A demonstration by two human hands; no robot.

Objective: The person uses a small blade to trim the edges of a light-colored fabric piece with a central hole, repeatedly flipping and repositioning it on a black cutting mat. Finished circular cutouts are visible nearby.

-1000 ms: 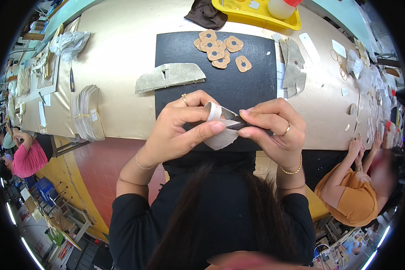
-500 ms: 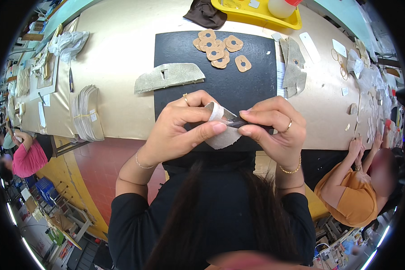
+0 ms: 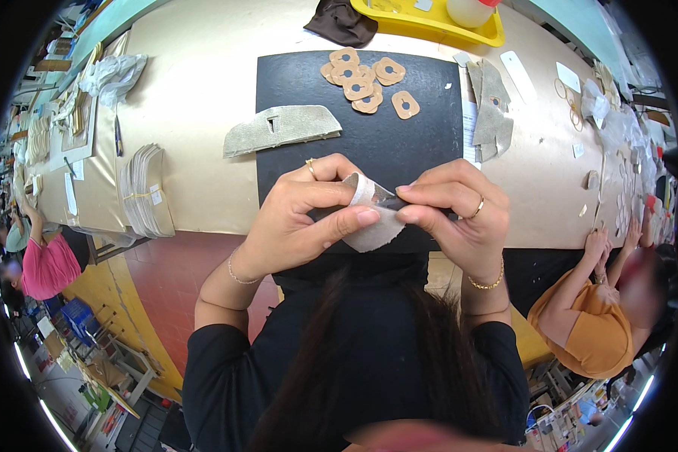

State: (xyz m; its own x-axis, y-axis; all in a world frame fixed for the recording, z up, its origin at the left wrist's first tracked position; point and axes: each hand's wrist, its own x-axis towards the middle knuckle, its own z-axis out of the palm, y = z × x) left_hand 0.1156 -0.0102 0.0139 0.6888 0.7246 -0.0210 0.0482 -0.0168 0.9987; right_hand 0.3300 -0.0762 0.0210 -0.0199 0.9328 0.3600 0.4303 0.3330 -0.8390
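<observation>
My left hand is closed on a curled light grey piece of fabric-like material, thumb in front and fingers behind. Part of the piece bends up into a loop between my hands. At its right side my right hand pinches a small dark piece between thumb and fingers, against the grey material. The fingers cover most of it, so its kind cannot be made out. Both hands are above the near part of a black mat. A flat grey piece with a slot lies beyond my left hand.
Several tan pieces with keyhole cutouts lie on the mat. Behind them stand a dark cloth and a yellow tray. More grey pieces lie right, a banded stack left. A co-worker in orange sits at right.
My right fingertips have shifted slightly left along the grey piece, and less of the dark piece shows. My left hand keeps its hold almost unmoved.
</observation>
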